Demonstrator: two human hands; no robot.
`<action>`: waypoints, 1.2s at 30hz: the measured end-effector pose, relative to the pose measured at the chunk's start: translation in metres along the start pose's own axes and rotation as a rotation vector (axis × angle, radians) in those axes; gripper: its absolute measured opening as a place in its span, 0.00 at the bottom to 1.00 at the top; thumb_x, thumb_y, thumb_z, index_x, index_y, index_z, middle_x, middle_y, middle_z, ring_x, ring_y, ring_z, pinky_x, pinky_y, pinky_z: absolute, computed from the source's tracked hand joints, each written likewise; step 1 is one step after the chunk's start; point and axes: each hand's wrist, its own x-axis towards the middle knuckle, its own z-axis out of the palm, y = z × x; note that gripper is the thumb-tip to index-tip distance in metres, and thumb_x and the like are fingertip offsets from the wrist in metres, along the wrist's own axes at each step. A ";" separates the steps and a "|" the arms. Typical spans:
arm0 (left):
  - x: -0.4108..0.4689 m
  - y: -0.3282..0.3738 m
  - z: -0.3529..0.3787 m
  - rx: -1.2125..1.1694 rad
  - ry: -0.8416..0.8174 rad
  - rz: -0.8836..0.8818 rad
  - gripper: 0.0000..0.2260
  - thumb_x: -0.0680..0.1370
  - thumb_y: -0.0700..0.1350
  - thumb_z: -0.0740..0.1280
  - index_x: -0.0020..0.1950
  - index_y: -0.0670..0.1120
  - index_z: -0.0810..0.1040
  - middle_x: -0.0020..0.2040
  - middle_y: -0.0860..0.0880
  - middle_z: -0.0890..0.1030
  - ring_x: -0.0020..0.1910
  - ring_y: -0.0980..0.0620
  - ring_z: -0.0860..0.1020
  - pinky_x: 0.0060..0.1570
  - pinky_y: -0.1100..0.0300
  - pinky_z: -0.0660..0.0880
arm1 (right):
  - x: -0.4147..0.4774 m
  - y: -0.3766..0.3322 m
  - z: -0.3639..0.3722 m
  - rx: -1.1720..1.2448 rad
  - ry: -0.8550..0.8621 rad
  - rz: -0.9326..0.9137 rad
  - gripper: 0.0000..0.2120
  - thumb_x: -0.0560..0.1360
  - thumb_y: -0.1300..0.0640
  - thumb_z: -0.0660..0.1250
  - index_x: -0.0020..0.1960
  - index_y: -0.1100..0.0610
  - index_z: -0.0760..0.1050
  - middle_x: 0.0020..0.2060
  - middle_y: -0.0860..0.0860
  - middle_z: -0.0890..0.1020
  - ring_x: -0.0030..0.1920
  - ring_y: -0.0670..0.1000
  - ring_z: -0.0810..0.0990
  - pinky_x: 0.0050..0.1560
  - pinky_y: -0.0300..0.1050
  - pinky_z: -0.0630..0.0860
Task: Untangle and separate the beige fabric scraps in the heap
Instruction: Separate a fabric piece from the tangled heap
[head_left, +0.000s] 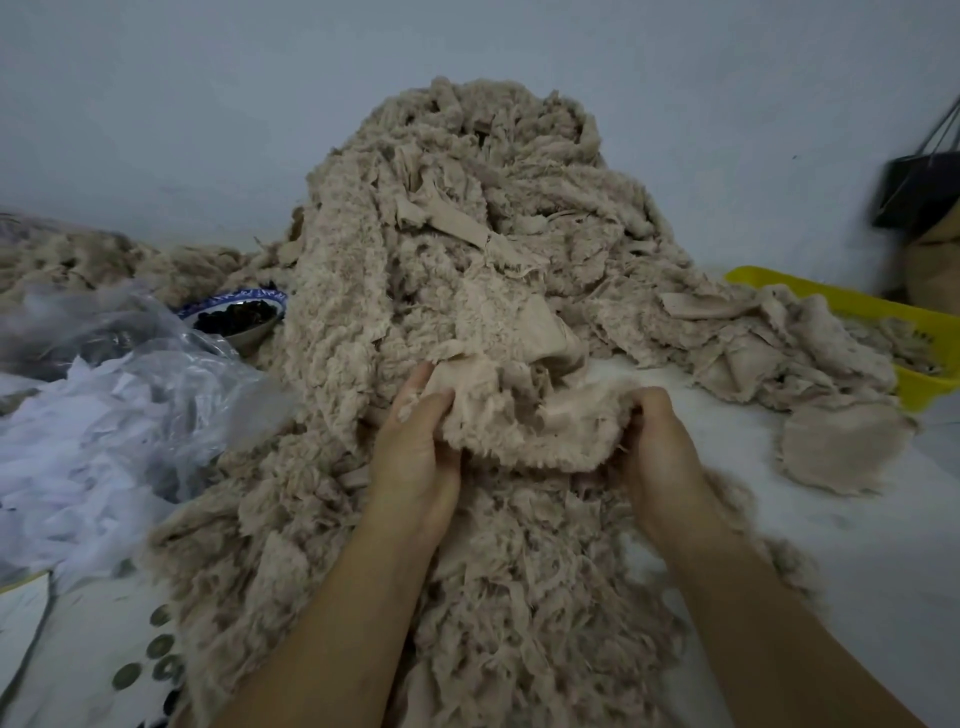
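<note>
A tall heap of beige frayed fabric scraps (457, 218) fills the middle of the view and spills toward me over the white surface. My left hand (415, 457) grips the left edge of one fluffy beige scrap (524, 421) at the foot of the heap. My right hand (660, 452) holds the same scrap's right edge, fingers curled into it. The scrap is stretched between both hands, its top still touching the heap. Loose flat scraps (841, 447) lie to the right.
A yellow plastic basket (914, 374) with scraps stands at the right. A blue-rimmed bowl of dark items (236, 314) sits left of the heap, beside clear plastic bags with white material (104, 415). Coins (156, 660) lie at the lower left. A dark bag (919, 192) hangs at the far right.
</note>
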 end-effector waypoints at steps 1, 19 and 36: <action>0.000 0.000 0.000 0.021 -0.013 0.005 0.15 0.80 0.33 0.63 0.64 0.48 0.75 0.54 0.47 0.86 0.53 0.50 0.85 0.46 0.58 0.82 | -0.002 0.000 0.000 -0.133 0.075 -0.128 0.14 0.76 0.44 0.57 0.50 0.52 0.73 0.52 0.57 0.80 0.51 0.59 0.80 0.50 0.54 0.77; -0.019 -0.024 0.005 0.862 -0.012 0.150 0.30 0.72 0.76 0.58 0.46 0.50 0.81 0.41 0.50 0.84 0.41 0.56 0.82 0.43 0.62 0.76 | -0.035 0.005 0.028 -0.523 -0.087 -0.566 0.22 0.80 0.39 0.56 0.38 0.56 0.64 0.28 0.45 0.68 0.29 0.43 0.65 0.30 0.39 0.65; -0.020 -0.020 0.017 0.144 0.004 -0.174 0.18 0.85 0.51 0.56 0.61 0.40 0.79 0.50 0.41 0.86 0.46 0.47 0.86 0.42 0.55 0.82 | -0.042 0.016 0.037 -0.636 -0.135 -0.554 0.34 0.73 0.30 0.51 0.37 0.60 0.75 0.31 0.54 0.80 0.33 0.51 0.79 0.37 0.51 0.77</action>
